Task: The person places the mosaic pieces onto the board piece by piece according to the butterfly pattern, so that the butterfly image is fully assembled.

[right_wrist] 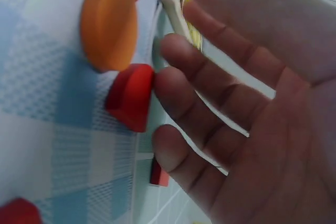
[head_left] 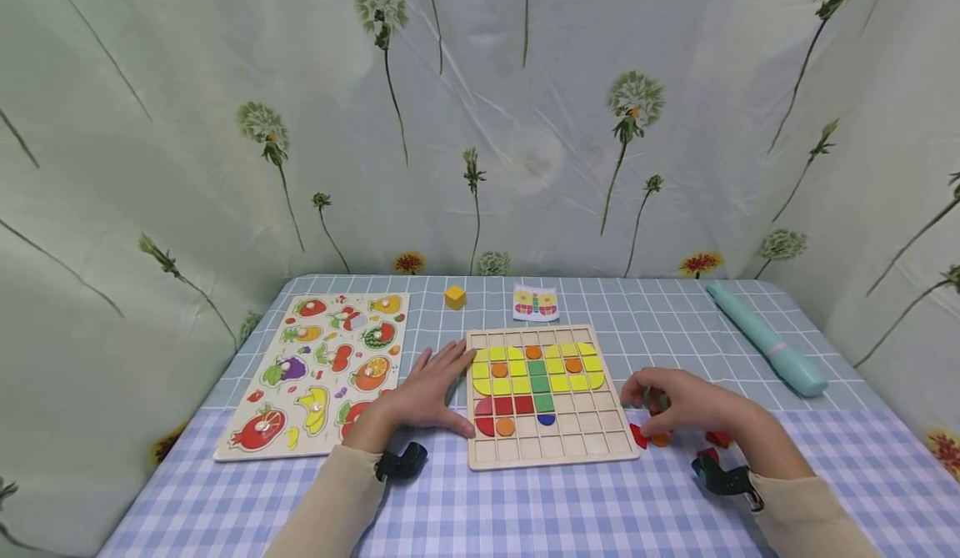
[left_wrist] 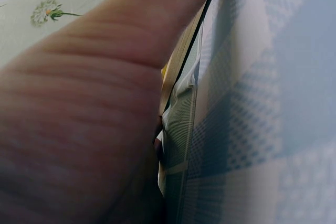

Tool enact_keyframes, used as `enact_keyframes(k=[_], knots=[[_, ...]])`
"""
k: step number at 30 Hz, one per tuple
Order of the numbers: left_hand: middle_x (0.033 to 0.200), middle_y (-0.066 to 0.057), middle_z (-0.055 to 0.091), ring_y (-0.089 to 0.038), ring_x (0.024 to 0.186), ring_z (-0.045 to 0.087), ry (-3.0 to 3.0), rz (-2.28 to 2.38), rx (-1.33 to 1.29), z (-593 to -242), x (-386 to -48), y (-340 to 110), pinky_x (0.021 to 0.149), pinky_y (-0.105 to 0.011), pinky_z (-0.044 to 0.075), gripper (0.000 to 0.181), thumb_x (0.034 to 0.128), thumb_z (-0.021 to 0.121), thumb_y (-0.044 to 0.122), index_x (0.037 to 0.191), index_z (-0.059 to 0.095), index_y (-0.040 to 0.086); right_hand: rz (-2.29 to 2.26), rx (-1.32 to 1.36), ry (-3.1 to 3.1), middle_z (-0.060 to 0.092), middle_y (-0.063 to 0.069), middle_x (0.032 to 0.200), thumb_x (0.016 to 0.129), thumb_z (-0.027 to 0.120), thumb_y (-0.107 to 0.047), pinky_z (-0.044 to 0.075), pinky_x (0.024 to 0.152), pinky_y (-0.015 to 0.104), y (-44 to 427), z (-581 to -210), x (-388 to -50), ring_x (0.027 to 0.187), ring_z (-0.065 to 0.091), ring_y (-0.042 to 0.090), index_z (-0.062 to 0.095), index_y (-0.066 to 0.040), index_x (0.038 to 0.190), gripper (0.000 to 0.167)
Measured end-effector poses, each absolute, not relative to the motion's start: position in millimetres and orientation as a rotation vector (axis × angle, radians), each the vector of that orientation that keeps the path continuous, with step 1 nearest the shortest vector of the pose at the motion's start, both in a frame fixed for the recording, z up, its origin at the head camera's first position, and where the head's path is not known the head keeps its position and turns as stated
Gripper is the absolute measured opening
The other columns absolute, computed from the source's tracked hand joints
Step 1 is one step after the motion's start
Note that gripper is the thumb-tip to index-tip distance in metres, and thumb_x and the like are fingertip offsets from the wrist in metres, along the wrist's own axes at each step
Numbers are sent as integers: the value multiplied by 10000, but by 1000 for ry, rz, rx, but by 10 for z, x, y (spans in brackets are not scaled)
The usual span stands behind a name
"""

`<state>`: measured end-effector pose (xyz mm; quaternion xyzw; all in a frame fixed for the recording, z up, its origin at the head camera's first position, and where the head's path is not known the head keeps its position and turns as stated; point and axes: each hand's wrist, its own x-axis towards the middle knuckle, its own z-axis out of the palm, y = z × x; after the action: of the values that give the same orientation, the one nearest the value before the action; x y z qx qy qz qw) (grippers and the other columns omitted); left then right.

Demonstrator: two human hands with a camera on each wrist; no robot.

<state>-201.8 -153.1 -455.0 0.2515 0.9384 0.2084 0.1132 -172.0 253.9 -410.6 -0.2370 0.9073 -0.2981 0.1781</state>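
A wooden grid board [head_left: 592, 448] lies in the middle of the table, set with yellow, green, red, orange and blue pieces in a partly filled butterfly shape. My left hand [head_left: 423, 395] touches its left edge, fingers spread and thumb at the lower side; in the left wrist view skin hides most of the work. Beside the board's right edge, my right hand [head_left: 690, 399] hovers with loosely bent fingers over loose pieces. Close to those fingertips in the right wrist view are a red piece [right_wrist: 134, 98] and an orange disc [right_wrist: 107, 24]. Nothing shows gripped between the fingers.
A fruit knob puzzle [head_left: 243, 451] lies at the left. Behind the grid board are a yellow cube [head_left: 454, 297] and a small butterfly picture card [head_left: 536, 303]. A long teal object [head_left: 772, 345] lies at the far right. More red pieces [head_left: 720, 439] sit under the right wrist.
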Motion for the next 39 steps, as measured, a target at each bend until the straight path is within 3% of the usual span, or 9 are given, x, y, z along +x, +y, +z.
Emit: enact_keyframes(k=[13, 26, 39], knots=[[1699, -58, 134, -287, 1582, 77, 2759, 611, 748, -4549, -2031, -1524, 1271, -564, -18, 1209, 651, 839, 641, 1600, 250, 179, -728, -683, 2563, 507, -22, 921, 726, 886, -244, 384, 662, 217, 2527, -4165, -1715, 809, 461, 93, 642, -241, 906, 303], [1697, -68, 144, -291, 1582, 78, 2763, 605, 748, -4540, -2020, -1520, 1270, -568, -12, 1205, 653, 843, 631, 1598, 257, 167, -741, -557, 2639, 525, -11, 835, 795, 753, -29, 422, 608, 222, 2466, -4232, -1745, 751, 487, 138, 590, -169, 941, 260], [1699, -58, 137, -285, 1583, 71, 2752, 621, 741, -4539, -2019, -1522, 1271, -562, -23, 1200, 655, 849, 618, 1599, 254, 178, -779, -435, 2701, 603, -30, 855, 885, 717, -55, 462, 672, 241, 2377, -4264, -1771, 778, 547, 143, 614, -194, 914, 176]])
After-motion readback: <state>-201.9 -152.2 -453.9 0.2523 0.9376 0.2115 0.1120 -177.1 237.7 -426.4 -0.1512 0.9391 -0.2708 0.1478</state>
